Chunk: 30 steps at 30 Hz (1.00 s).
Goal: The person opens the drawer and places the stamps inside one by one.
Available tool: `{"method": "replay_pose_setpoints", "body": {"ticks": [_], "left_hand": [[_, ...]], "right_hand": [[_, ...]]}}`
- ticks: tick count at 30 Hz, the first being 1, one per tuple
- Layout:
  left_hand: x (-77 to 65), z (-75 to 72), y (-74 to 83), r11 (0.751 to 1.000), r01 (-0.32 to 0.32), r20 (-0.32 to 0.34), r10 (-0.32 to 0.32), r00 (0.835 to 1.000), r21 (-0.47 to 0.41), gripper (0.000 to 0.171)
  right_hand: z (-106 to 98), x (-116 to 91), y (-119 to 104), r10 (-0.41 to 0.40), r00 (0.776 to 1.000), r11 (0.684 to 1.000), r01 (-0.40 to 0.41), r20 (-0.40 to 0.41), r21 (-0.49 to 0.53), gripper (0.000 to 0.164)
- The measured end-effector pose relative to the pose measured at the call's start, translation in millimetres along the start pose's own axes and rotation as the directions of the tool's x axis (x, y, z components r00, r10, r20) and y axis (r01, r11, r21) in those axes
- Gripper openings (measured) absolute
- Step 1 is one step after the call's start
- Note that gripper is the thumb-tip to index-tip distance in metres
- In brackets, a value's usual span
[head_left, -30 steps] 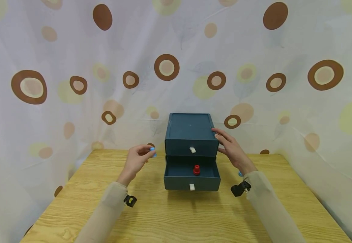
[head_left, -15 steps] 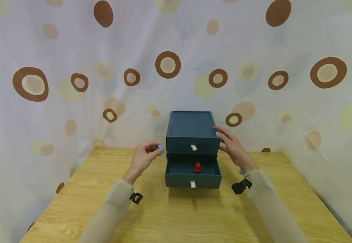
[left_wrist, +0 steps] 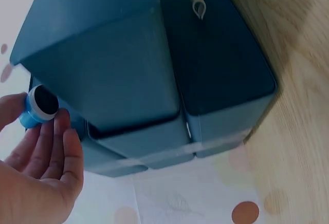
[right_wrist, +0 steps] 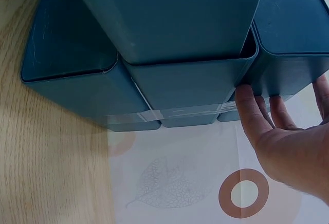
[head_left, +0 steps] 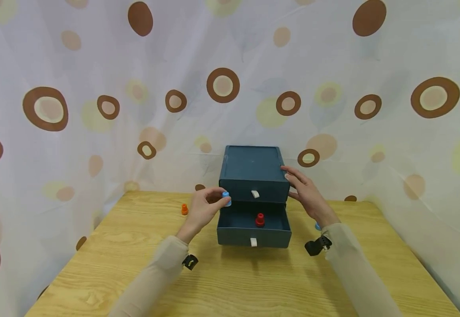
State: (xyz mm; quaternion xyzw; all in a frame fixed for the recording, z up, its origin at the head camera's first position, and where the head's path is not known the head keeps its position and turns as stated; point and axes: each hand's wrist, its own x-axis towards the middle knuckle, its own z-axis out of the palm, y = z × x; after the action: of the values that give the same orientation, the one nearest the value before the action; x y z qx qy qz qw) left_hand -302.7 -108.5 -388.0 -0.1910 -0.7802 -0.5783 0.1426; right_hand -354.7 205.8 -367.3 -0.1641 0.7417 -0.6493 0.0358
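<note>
My left hand [head_left: 204, 209] pinches a small blue knob-topped piece [head_left: 226, 199] between thumb and fingers, just in front of the drawer cabinet's upper left part. Its round dark end with a pale rim faces the camera in the left wrist view. Below and to the right of it, the middle drawer [head_left: 235, 237] is pulled out. A red piece [head_left: 259, 220] of similar shape stands inside. My right hand [head_left: 308, 196] rests its fingers on the right top edge of the dark blue cabinet [head_left: 250, 163], thumb against the side wall.
An orange knob-topped piece [head_left: 184, 209] stands on the wooden table [head_left: 246, 286], left of the cabinet. Another blue piece [head_left: 317, 226] is partly hidden behind the right forearm. The top drawer [head_left: 238, 190] is closed. A patterned curtain [head_left: 174, 53] hangs behind.
My left hand has moved right with the blue piece, from beside the cabinet to in front of its left part. The orange piece has come into view. My right hand keeps its place.
</note>
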Motion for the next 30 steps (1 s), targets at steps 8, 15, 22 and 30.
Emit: {"method": "replay_pose_setpoints", "body": {"ticks": [8,15,22,30], "left_hand": [[3.0,13.4,-2.1,0.999,0.004,0.051,-0.002,0.999,-0.040,0.020],[5.3,20.3,-1.7,1.000,-0.017,0.113,0.017,0.993,-0.002,0.017],[4.4,24.8,0.8,0.998,-0.009,0.164,-0.001,0.986,0.061,0.017],[8.7,29.3,-0.8,0.992,-0.058,0.187,0.036,0.982,0.115,0.019]], "right_hand": [[0,-1,-2,-0.003,1.000,1.000,0.003,0.005,-0.002,0.058],[-1,-2,-2,-0.001,1.000,1.000,0.001,0.002,0.005,0.059],[1,-2,1,0.001,1.000,1.000,-0.001,0.001,0.011,0.060],[0,-1,0,0.001,1.000,1.000,-0.001,0.004,0.011,0.058]]}}
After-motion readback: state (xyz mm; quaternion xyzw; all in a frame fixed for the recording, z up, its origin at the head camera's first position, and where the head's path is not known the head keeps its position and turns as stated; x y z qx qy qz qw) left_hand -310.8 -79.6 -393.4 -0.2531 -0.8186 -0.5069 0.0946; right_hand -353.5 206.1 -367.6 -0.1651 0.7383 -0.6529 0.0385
